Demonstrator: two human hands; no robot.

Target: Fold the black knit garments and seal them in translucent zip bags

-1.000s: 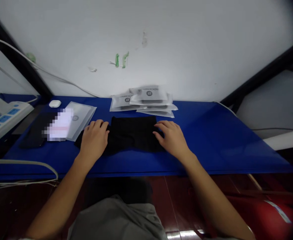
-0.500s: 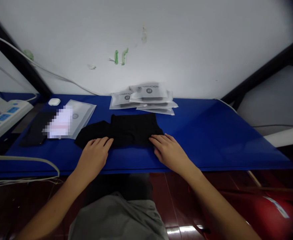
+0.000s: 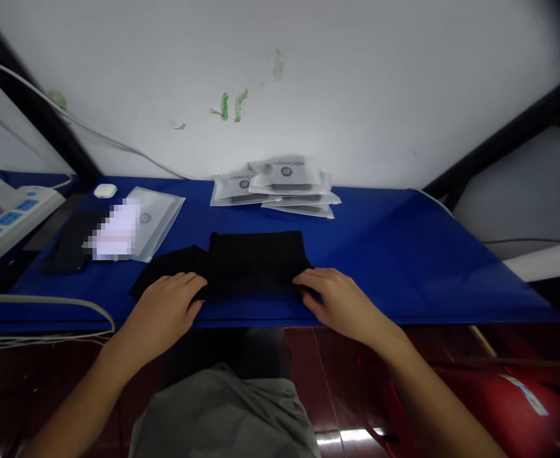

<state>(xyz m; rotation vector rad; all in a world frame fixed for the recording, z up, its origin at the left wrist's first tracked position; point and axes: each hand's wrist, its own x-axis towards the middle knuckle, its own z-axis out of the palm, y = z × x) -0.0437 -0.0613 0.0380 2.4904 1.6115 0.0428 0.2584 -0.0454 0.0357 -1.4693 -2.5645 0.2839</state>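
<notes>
A folded piece of black cloth (image 3: 256, 261) lies flat near the front of the blue table, with a slanting flap of the same black fabric reaching out to the left. My left hand (image 3: 168, 312) is closed on the near edge where flap and folded part meet, fingers on top and thumb low. At the cloth's right edge, my right hand (image 3: 344, 302) pinches the lower corner between fingers and thumb. What kind of garment it is cannot be made out.
Several frosted zip bags (image 3: 287, 181) are piled against the wall. Another frosted bag (image 3: 160, 213) lies at left, partly under a blurred phone screen (image 3: 115, 232). Beside these are a dark phone-like object (image 3: 67, 248), a white earphone case (image 3: 105, 191) and a power strip (image 3: 17, 222).
Both hands have drawn the black cloth toward me, nearer the table's front edge. My left hand has shifted a little left and down, my right hand slightly right.
</notes>
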